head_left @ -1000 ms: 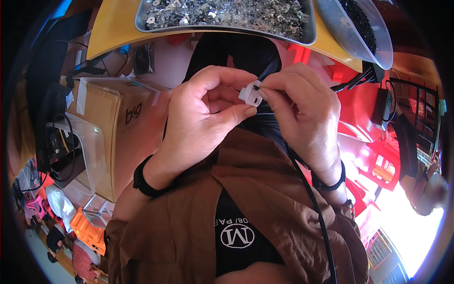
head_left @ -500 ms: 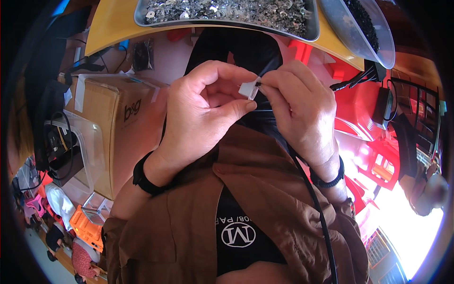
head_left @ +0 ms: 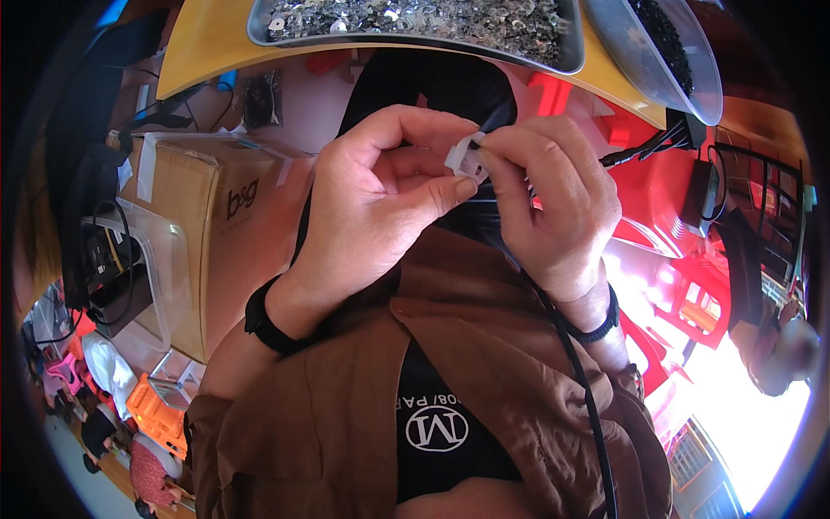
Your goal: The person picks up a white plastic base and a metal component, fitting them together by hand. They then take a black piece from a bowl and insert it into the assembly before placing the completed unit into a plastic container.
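My left hand (head_left: 372, 186) pinches a small white plastic part (head_left: 468, 161) between thumb and forefinger, held above my lap. The part looks hollow, with an opening on its right side. My right hand (head_left: 558, 186) is closed at that side, its thumb and forefinger pinching a tiny dark piece (head_left: 477, 145) against the upper right of the white part. Fingertips hide most of the dark piece, and I cannot tell how far it sits inside. Beyond my hands, a metal tray (head_left: 415, 41) heaped with small clear and metallic pieces rests on the yellow table (head_left: 203, 52).
A clear plastic bowl (head_left: 705, 86) of small black pieces stands at the table's right. To my left are a cardboard box (head_left: 186, 233) and a clear plastic bin (head_left: 164, 268). Red plastic stools (head_left: 644, 203) stand at my right. A black cable (head_left: 588, 389) runs down my front.
The white part has turned in my left fingers, so its opening shows more, and shifted slightly right. Both hands have moved a little to the right, still pinching.
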The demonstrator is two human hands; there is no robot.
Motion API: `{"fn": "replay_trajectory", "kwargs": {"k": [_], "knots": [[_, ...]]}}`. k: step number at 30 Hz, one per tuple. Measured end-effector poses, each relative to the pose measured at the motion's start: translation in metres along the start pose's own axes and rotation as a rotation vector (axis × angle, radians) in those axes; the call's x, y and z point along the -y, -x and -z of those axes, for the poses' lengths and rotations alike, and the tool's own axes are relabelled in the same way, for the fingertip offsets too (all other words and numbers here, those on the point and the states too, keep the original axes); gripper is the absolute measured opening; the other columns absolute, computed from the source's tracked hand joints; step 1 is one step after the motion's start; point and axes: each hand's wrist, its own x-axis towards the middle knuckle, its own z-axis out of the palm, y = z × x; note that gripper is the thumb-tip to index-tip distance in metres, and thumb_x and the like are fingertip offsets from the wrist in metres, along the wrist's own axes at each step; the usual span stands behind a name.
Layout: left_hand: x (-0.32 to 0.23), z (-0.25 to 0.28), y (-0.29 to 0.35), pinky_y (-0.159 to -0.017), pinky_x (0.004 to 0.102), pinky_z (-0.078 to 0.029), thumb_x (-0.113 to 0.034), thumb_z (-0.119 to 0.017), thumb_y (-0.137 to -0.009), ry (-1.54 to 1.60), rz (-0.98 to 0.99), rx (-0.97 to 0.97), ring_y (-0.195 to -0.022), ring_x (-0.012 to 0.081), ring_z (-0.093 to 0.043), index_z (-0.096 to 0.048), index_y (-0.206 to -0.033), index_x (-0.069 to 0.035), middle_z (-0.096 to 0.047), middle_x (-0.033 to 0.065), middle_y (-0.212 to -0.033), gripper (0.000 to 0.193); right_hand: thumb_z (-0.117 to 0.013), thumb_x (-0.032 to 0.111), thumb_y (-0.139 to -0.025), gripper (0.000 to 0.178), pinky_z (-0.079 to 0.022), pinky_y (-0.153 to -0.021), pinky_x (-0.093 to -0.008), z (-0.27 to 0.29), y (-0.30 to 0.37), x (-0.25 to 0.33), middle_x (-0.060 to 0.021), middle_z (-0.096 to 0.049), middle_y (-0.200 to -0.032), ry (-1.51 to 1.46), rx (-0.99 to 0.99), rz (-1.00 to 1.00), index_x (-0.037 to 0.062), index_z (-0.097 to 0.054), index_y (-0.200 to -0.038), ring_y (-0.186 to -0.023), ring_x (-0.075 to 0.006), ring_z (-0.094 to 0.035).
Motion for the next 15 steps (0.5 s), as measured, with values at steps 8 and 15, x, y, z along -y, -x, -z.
{"fn": "replay_trajectory", "kwargs": {"k": [8,15], "knots": [[-0.006,0.001,0.0,-0.075,0.0272,-0.056,0.0,-0.063,-0.085,0.036,0.06,-0.034,-0.087,0.0158,-0.064,-0.055,-0.108,0.004,-0.062,0.0104,-0.101,0.025,-0.072,0.001,-0.066,0.022,-0.05,-0.055,-0.0318,-0.004,0.008,-0.009,-0.0057,-0.059,-0.08,0.041,-0.146,0.148,0.0065,-0.064,-0.085,-0.065,-0.0227,-0.059],[0.0,-0.005,0.002,-0.076,0.0312,-0.056,-0.001,-0.058,-0.089,0.045,0.002,-0.119,-0.087,0.0186,-0.064,-0.053,-0.11,0.004,-0.061,0.0125,-0.102,0.022,-0.074,0.0,-0.064,0.026,-0.049,-0.053,-0.0288,-0.003,0.004,-0.01,-0.0059,-0.059,-0.08,0.056,-0.14,0.219,0.0056,-0.065,-0.087,-0.063,-0.0197,-0.058]]}}
